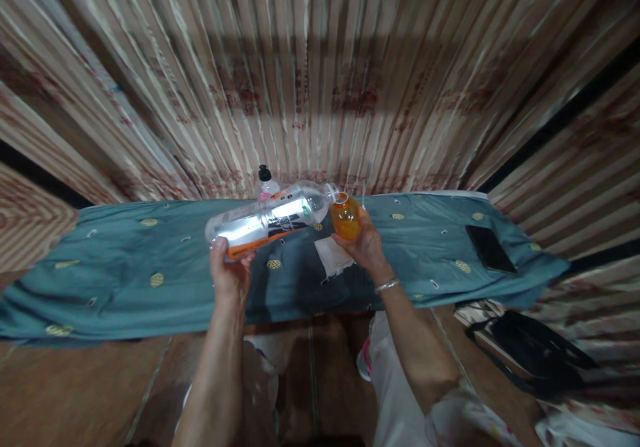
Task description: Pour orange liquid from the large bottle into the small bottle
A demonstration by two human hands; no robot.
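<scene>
A large clear bottle [270, 223] with a silver, black and orange label lies tilted in the air, its base to the left. My left hand [231, 270] is closed round it near the base. The bottle's mouth meets the rim of a small orange container [346, 220], held by my right hand [367, 245] with its fingers wrapped round the side. Whether liquid is passing between them is too small to tell. Below my right hand a white cloth or tissue [333, 257] lies on the teal tablecloth [180, 287].
Behind the large bottle stands a small clear bottle with a black cap [265, 179]. A black phone [490, 248] lies at the cloth's right. Striped curtains [310, 80] hang behind. A black bag [535, 347] is at the lower right.
</scene>
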